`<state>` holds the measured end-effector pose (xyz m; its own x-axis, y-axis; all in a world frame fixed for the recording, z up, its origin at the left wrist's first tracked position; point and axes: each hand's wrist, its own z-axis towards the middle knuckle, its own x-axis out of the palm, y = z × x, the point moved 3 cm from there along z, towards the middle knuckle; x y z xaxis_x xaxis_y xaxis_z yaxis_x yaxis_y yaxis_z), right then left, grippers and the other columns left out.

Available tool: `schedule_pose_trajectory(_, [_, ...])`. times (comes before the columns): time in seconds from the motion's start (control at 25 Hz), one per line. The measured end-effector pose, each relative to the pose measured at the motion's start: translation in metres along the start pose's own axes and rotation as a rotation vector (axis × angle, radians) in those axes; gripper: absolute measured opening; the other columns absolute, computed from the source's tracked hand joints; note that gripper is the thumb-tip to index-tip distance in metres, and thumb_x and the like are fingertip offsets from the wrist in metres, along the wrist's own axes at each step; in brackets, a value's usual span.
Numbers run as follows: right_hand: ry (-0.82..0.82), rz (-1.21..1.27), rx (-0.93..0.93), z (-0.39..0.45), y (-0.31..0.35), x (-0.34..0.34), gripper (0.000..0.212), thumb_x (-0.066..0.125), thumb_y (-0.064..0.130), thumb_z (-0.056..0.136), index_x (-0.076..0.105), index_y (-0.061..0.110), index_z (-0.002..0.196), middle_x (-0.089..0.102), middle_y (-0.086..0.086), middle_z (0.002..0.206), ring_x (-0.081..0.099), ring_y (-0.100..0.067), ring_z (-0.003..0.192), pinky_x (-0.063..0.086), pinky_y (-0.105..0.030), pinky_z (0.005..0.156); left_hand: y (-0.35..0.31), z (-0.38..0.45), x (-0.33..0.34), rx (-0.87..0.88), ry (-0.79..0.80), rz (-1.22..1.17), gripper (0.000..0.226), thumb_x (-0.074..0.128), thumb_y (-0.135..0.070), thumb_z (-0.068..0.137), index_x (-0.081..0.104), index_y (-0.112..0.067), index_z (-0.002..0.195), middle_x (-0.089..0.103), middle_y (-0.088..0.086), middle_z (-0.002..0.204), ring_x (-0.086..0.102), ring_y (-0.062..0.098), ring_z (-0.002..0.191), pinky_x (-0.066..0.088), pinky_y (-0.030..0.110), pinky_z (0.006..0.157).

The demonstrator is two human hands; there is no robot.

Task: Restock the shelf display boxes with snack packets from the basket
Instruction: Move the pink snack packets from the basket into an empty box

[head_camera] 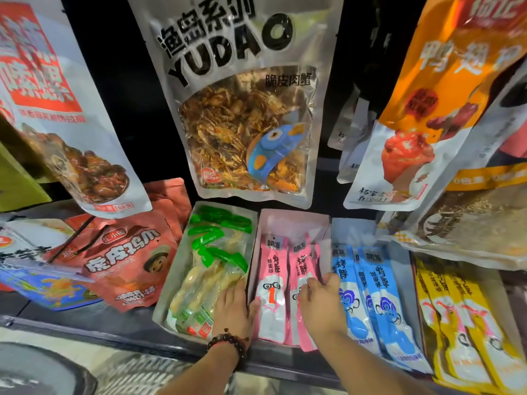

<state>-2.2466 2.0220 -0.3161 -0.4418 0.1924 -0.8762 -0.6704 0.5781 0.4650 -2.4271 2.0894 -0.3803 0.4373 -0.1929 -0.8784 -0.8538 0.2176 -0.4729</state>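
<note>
Now right hand (320, 302) pinches pink packets (302, 269); left hand (232, 306) flat beside them.

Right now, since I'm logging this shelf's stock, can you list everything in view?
Green-sealed pale snack packets: many, in the grey display box, left.
Pink stick packets: several, in the pink display box, middle.
Blue stick packets: about three, right of the pink ones.
Yellow stick packets: several, far right.
Red flat pouches: a few, far left.
Silver YUDAO hanging pouch: one, above.
Orange hanging pouch: one, upper right.
Left hand: flat on the box edge, beaded bracelet.
Right hand: grip on pink packets.
</note>
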Motion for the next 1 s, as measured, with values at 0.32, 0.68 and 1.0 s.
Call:
schedule_pose_trajectory(0.32, [0.195,-0.827,-0.347,-0.003,-0.003,0.015,0.040,0.037,0.031,0.093,0.064,0.012,0.114,0.048,-0.014,0.129,0.028,-0.036,0.125,0.017,-0.051,0.106,0.001,0.000,0.000,0.008,0.008,0.014,0.105,-0.011,-0.080,0.073,0.031,-0.017,0.146,0.041,0.001,0.146,0.031,0.025,0.135,0.026,0.037,0.115])
schedule_pose_trajectory(0.68, [0.173,-0.780,-0.375,0.007,-0.018,0.013,0.037,0.038,0.039,0.097,0.067,0.022,0.113,0.032,-0.011,0.147,0.009,-0.032,0.142,-0.007,-0.058,0.110,-0.002,-0.002,-0.003,0.013,0.015,0.002,0.104,-0.011,-0.080,0.073,0.033,-0.017,0.145,0.041,0.001,0.145,0.030,0.025,0.135,0.026,0.038,0.115])
schedule_pose_trajectory(1.0, [0.065,-0.572,-0.422,-0.002,-0.026,-0.013,0.051,0.038,0.050,0.078,0.075,0.018,0.093,0.067,-0.005,0.119,0.056,-0.026,0.121,0.017,-0.053,0.108,-0.012,-0.005,-0.015,-0.059,0.099,-0.025,0.104,0.000,-0.085,0.072,0.027,-0.019,0.147,0.035,0.001,0.149,0.028,0.022,0.137,0.025,0.038,0.116])
